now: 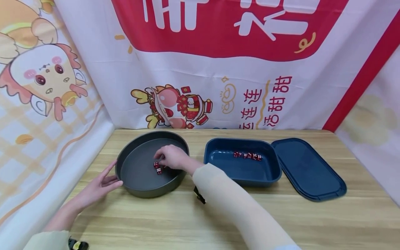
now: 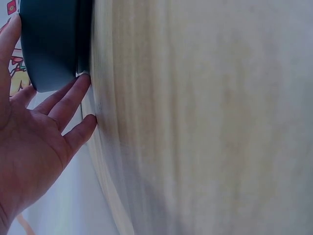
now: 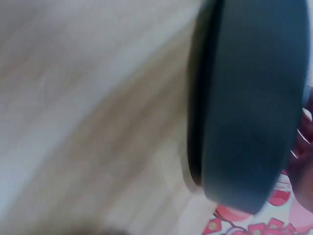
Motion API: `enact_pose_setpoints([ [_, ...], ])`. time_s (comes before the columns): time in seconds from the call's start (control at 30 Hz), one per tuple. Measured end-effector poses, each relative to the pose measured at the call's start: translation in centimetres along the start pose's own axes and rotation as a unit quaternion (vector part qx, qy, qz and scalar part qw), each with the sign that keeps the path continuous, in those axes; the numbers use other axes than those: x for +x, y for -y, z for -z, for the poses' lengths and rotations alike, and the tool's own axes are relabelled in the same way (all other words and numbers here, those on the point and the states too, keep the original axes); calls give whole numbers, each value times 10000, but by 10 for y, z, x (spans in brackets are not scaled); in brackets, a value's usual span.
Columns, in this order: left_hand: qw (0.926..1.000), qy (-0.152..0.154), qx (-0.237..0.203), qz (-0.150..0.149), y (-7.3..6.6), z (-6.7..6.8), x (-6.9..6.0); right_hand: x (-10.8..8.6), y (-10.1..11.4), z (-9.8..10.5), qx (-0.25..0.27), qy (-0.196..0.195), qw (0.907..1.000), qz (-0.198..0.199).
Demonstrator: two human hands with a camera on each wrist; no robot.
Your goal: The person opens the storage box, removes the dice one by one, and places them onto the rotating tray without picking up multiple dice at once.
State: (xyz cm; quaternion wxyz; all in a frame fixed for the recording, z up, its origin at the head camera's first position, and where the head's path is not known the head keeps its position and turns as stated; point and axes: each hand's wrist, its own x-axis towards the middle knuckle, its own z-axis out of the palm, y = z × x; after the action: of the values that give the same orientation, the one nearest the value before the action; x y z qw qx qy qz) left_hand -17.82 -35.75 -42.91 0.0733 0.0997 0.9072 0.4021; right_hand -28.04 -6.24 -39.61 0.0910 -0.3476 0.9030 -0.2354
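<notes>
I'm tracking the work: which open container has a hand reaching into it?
The round grey pan: the right hand reaches in near red dice, whereas no hand is in the rectangular blue box.

My head view comes through bright; my dimmer right-wrist view blurs the pale, flat wood-grain table (image 3: 98,122).

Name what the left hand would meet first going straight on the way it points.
The outer wall of the round grey pan; the left hand seems to touch it, though depth is unclear.
</notes>
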Motion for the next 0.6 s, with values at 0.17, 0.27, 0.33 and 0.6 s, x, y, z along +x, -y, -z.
enact_pose_setpoints([
  [0.17, 10000, 33, 28, -47, 1, 1, 1, -20, -7, 26, 249, 122, 9995, 142],
  [0.27, 10000, 23, 72, -27, 1, 2, 1, -34, -12, 42, 254, 189, 9992, 245],
  [0.33, 9999, 17, 99, -22, 1, 2, 0, -43, -17, 51, 219, 226, 9990, 324],
  [0.6, 9999, 39, 108, -54, 1, 2, 2, -85, -34, 84, -95, 86, 9986, 517],
])
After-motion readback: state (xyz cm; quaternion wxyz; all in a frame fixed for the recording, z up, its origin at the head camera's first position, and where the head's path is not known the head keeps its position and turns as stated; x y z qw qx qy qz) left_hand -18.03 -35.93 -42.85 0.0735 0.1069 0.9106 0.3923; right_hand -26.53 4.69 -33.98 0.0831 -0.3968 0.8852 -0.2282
